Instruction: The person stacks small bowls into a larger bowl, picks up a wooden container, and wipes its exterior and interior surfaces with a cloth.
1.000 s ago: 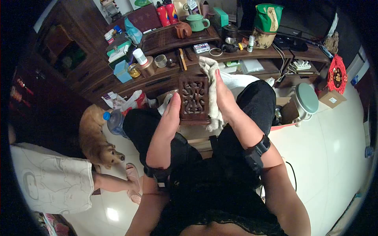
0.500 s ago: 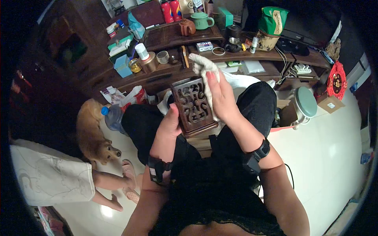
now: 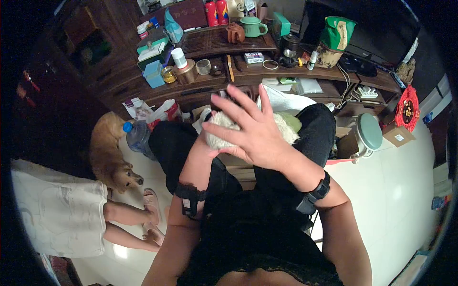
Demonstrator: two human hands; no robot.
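Note:
My right hand (image 3: 255,131) lies spread over a fluffy white cloth (image 3: 222,138), its fingers apart and pointing up and left. The cloth bulges out to the right past the hand, where a pale green patch shows. Behind the fingers a strip of the dark carved wooden box (image 3: 248,91) is visible; cloth and hand cover most of it. My left hand (image 3: 204,147) is on the box's left side, below the cloth, with its fingers largely hidden.
A dark wooden cabinet (image 3: 143,95) ahead carries jars, a brown teapot (image 3: 235,33) and a green lidded mug (image 3: 253,27). On the left are a dog (image 3: 112,157), a water jug (image 3: 138,138) and another person's legs (image 3: 129,214). A green-lidded bin (image 3: 368,131) stands right.
My right hand has moved from the box's right edge to across its front, fingers now spread. The cloth has come with it and covers the carved face. The view has shifted slightly.

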